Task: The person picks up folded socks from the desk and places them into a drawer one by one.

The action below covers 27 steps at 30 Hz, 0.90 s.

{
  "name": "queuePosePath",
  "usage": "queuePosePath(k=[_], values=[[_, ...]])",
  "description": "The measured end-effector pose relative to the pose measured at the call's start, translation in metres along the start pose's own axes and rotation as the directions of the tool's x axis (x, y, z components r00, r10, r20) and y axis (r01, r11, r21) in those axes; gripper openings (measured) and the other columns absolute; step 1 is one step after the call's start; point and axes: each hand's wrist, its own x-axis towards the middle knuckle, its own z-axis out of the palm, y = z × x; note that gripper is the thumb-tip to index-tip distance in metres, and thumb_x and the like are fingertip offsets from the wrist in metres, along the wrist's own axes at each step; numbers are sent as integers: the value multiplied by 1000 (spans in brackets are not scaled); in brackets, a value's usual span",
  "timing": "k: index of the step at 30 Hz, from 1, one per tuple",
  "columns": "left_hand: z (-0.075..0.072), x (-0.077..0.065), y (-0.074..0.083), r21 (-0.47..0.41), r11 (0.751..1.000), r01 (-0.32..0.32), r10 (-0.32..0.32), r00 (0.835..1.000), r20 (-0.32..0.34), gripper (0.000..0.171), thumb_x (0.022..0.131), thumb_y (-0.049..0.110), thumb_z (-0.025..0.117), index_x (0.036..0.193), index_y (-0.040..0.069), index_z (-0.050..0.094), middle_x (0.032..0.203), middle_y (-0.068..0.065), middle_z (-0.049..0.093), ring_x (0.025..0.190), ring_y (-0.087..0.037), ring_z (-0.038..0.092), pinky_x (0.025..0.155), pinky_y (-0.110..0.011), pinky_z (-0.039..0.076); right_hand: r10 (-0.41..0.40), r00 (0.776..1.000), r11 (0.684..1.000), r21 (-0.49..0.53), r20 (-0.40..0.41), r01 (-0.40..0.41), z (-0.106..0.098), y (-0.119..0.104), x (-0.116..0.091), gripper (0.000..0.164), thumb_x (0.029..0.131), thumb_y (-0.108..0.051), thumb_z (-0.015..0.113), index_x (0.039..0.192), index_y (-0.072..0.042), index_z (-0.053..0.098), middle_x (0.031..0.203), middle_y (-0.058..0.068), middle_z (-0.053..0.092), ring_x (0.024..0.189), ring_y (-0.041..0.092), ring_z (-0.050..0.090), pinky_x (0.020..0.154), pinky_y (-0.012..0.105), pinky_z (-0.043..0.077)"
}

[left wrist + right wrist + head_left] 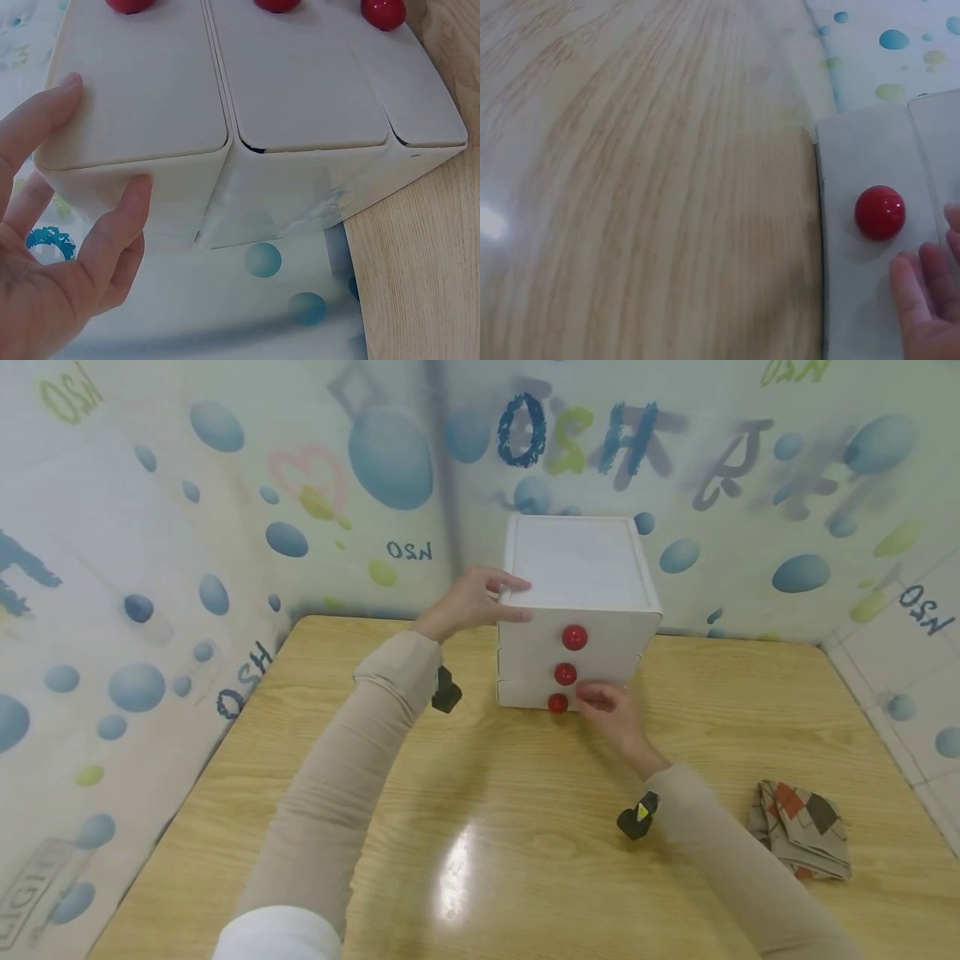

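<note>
A white three-drawer box (581, 560) stands at the back of the table, one round red knob on each drawer front. My left hand (468, 602) holds its upper left corner; in the left wrist view the thumb (64, 101) lies on the top drawer's front, with fingers against the side. All three drawers are pushed in. Low at the front, my right hand (611, 714) is just right of the bottom knob (557, 703) and below the middle knob (566, 674). The right wrist view has its fingers (909, 289) extended close beside the bottom knob (880, 213), with a gap between.
A folded argyle-patterned cloth (802, 831) lies on the right of the wooden table (525, 877). Walls covered with blue dots and lettering rise behind the box and along both sides. Black camera mounts (446, 690) sit at the wrists.
</note>
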Motion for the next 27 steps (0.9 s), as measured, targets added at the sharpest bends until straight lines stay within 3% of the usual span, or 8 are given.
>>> queuePosePath(k=[6, 17, 27], values=[[0, 0, -1, -16, 1000, 5, -5, 1000, -2, 46, 73, 28, 73, 116, 17, 59, 119, 0, 49, 104, -16, 43, 75, -26, 46, 12, 1000, 1000, -8, -7, -12, 12, 16, 5, 28, 81, -5, 62, 106, 7, 56, 107, 21, 55, 99, 30, 53, 84, 34, 45], [1, 0, 2, -18, 1000, 1, -1, 1000, 8, 47, 74, 27, 72, 117, 16, 58, 116, -1, 50, 98, -17, 47, 73, -28, 46, 155, 982, 986, 76, -113, -146, 34, 23, 1, 34, 80, -16, 66, 108, 0, 55, 110, 14, 54, 101, 24, 50, 87, 34, 41], [0, 0, 1, -58, 998, 15, -14, 1000, 8, 47, 73, 25, 73, 117, 16, 59, 112, -3, 50, 92, -17, 52, 71, -27, 48, 186, 974, 981, 87, -133, -176, 36, 20, 2, 38, 78, -22, 69, 106, -1, 56, 109, 13, 55, 101, 23, 50, 86, 34, 41]])
